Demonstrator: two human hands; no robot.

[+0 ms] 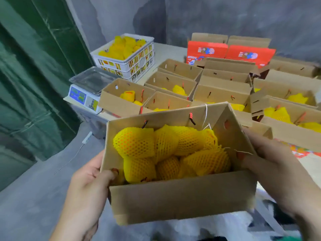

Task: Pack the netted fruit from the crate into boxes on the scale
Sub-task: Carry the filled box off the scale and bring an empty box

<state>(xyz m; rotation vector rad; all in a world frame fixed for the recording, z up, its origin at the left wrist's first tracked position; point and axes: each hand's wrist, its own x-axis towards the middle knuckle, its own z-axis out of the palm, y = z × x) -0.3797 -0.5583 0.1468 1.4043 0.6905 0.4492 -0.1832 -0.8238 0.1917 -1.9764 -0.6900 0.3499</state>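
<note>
Cardboard box [182,193] of netted fruit [166,153] gripped by left hand [86,185] and right hand [278,164]; keep level toward scale [92,80] at 10 o'clock.

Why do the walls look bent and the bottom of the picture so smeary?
Head view: the wide-angle lens bows the green curtain and wall toward the edges. The lower right corner and the right hand are smeared by motion blur, while the held box and netted fruit stay fairly sharp. Lighting is soft and even, and only the scale pan shows a dull sheen.
</note>
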